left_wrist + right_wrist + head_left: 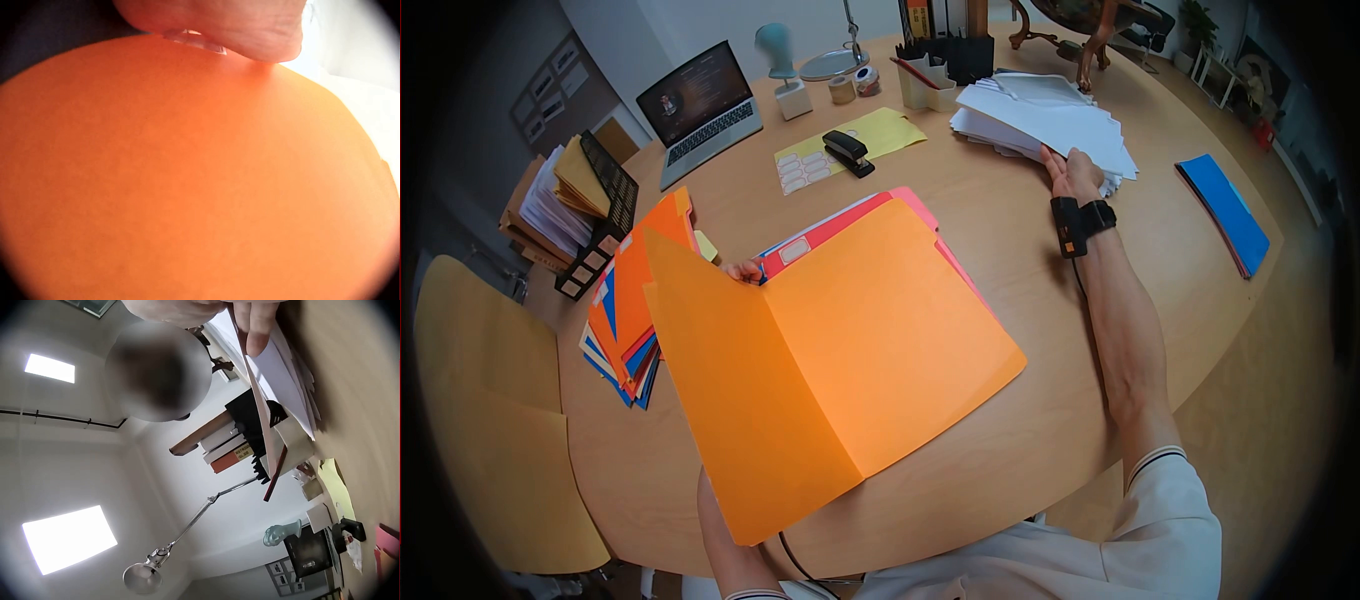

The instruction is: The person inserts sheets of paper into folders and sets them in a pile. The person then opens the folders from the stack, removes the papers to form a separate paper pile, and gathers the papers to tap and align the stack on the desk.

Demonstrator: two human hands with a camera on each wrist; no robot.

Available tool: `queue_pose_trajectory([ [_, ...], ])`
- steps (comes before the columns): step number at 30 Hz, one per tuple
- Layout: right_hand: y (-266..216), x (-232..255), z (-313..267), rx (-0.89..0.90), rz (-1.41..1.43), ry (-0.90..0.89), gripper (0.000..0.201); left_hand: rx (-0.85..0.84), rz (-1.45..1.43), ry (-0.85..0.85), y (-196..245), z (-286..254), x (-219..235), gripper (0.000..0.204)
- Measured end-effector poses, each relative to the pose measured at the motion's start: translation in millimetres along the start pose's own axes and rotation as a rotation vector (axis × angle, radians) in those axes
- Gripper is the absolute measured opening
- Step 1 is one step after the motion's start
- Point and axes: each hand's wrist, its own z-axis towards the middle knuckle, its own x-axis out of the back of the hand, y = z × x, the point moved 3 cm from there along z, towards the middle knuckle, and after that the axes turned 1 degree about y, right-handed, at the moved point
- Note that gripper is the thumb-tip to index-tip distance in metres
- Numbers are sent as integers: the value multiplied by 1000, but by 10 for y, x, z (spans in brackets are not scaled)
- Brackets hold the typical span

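Observation:
An orange folder (890, 330) lies spread in front of the person, its left flap raised over the left forearm. Fingers of the left hand (743, 271) show past the flap's upper edge; in the left wrist view the left hand (231, 28) holds the edge of the orange folder (187, 162), beside a clear plastic tab (195, 41). Red folders (840, 238) lie under the orange one. At the white paper stack (1040, 115), the right hand (1075, 178) grips the near edge of the sheets. The right wrist view shows the right hand (187, 311) with fingers around paper (281, 381).
Left stand a pile of coloured folders (635, 290) and a black file rack (605, 215). Farther back are a laptop (710, 110), a stapler (848, 153) on yellow paper (890, 130), tape rolls (842, 92) and a pen holder (925, 85). A blue folder (1225, 215) lies right.

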Motion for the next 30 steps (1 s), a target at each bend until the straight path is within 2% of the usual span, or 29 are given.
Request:
queue_pose_trajectory([
  [8,60,33,131,32,33,23,35,-19,2,-1,69,16,-183,10],
  [10,71,5,166,-81,-66,-77,33,-27,2,-2,74,4,-163,10],
  [11,54,6,161,-80,-66,-78,33,-31,2,-2,69,-12,-123,10],
  [13,90,9,128,-320,-189,-174,28,-37,2,-2,53,-45,-47,10],
  [14,91,11,117,-320,-189,-173,28,-39,2,-2,45,-60,-15,10],
  [16,149,-32,39,-466,-405,-364,33,-42,1,-2,42,-6,-4,10],
  [17,149,-46,-8,-466,-404,-363,33,-42,1,-2,67,-16,-9,10],
  [19,100,-196,-319,-410,-710,-564,38,76,-37,53,99,-68,29,10],
  [20,119,-251,-473,-439,-823,-622,41,76,-36,53,52,-82,-52,10],
  [21,135,-285,-595,-439,-822,-622,41,-37,144,213,-10,-85,-166,20],
  [22,172,-322,-735,-448,-953,-767,43,-151,324,372,-31,-87,-264,32],
  [23,215,-353,-864,-456,-1084,-915,44,-151,324,372,-37,-58,-339,32],
  [24,241,-379,-954,-456,-1084,-915,44,-97,450,543,-27,-34,-360,36],
  [25,278,-410,-1054,-463,-1114,-995,43,-40,575,714,-10,-9,-408,40],
  [26,319,-433,-1144,-470,-1143,-1075,41,-58,600,749,1,59,-545,45],
  [27,355,-445,-1209,-471,-1144,-1076,41,-59,600,750,16,65,-601,45],
  [30,414,-512,-1357,-222,-1252,-1169,33,-25,696,751,18,59,-599,43],
])
